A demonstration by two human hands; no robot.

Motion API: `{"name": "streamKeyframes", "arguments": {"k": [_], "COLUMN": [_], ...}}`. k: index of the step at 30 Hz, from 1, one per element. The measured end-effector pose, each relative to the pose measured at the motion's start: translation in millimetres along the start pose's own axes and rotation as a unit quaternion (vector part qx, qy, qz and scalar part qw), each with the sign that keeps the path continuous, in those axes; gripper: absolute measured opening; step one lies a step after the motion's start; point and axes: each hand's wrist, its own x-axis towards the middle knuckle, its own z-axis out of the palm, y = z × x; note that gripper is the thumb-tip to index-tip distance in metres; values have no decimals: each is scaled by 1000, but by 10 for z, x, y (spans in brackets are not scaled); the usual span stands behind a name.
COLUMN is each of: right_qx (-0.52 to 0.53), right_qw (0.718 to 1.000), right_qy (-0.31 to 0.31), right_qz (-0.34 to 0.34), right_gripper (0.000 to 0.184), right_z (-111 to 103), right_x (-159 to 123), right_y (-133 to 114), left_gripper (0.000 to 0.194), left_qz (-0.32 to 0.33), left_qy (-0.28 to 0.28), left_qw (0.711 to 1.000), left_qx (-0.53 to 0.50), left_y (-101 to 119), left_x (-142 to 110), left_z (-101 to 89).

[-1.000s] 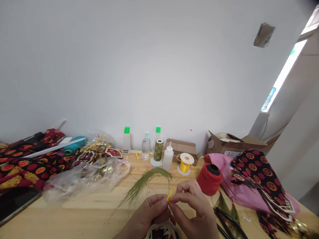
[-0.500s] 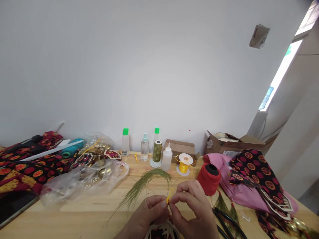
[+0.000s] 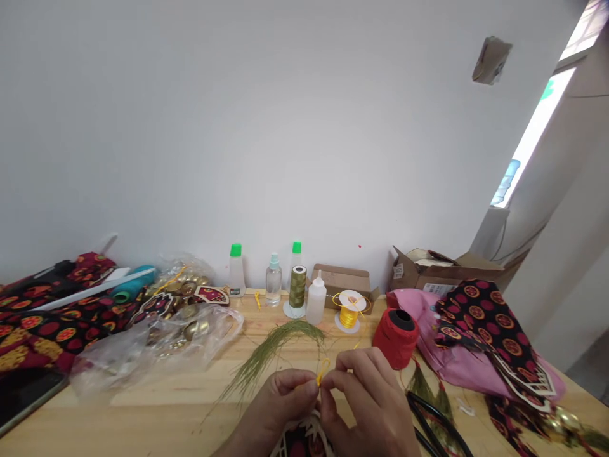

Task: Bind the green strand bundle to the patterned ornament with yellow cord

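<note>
My left hand (image 3: 285, 403) pinches a small looped yellow cord (image 3: 323, 368) between thumb and forefinger, near the table's front edge. From the other side my right hand (image 3: 371, 400) also grips the cord, its thumb and forefinger closed at the base of the loop. The knot itself is mostly covered by fingertips. Under both hands lies a dark patterned piece with cream edging (image 3: 307, 438), partly hidden. A fanned bundle of olive-green threads (image 3: 271, 352) rests on the table just beyond the hands.
Behind stand a green thread spool (image 3: 297, 289), a white squeeze bottle (image 3: 316, 301) and a yellow cord spool (image 3: 349, 315). To the right are a red thread cone (image 3: 396, 339), black-handled scissors (image 3: 435, 419) and pink cloth (image 3: 469, 365). A plastic bag of brass bells (image 3: 162, 343) lies left.
The yellow loop looks wider, and a bit of yellow cord now shows above my right hand. My right hand's fingers have curled slightly inward. The whole view has shifted a little.
</note>
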Motion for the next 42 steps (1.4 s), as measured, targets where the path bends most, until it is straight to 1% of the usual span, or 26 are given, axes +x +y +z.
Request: {"name": "streamKeyframes", "arguments": {"k": [3, 7, 10, 12, 15, 18, 21, 26, 29, 33, 38, 42], "right_qx": [-37, -90, -103, -95, -62, -2, 57, 75, 84, 126, 150, 151], "right_qw": [999, 993, 990, 991, 995, 997, 994, 992, 990, 981, 970, 966], "right_qy": [-22, -57, -60, -64, -71, -76, -88, -78, -74, -73, -94, -101], "right_qz": [-13, -49, -75, -73, -33, 12, 40, 65, 84, 126, 169, 182], "right_gripper": [13, 13, 15, 15, 15, 13, 10, 9, 9, 9, 10, 11], "right_z": [9, 16, 9, 4, 5, 10, 10, 24, 60, 105, 105, 95], "right_x": [-40, -90, -94, -86, -73, -62, -50, -50, -80, -122, -102, -70], "right_y": [-1, 6, 12, 20, 39, 63, 74, 77, 92, 111, 104, 99], "left_gripper": [18, 20, 21, 21, 21, 21, 22, 24, 27, 29, 28, 28], "left_qz": [4, 13, 15, 9, -7, -17, -17, -4, 11, 18, 2, 15], "left_qy": [-6, -5, -7, 0, 14, 36, 60, 92, 95, 98, 103, 94], "left_qw": [1000, 999, 998, 998, 998, 998, 996, 991, 988, 984, 985, 985], "left_qx": [17, 41, 58, 60, 54, 53, 61, 93, 125, 148, 141, 145], "left_y": [4, 3, -14, -25, -24, -10, -7, -15, -3, 32, 60, 60], "left_x": [4, 24, 54, 71, 75, 67, 67, 82, 78, 51, 25, 35], "left_z": [0, -17, -64, -99, -123, -119, -121, -138, -118, -70, -51, -73]}}
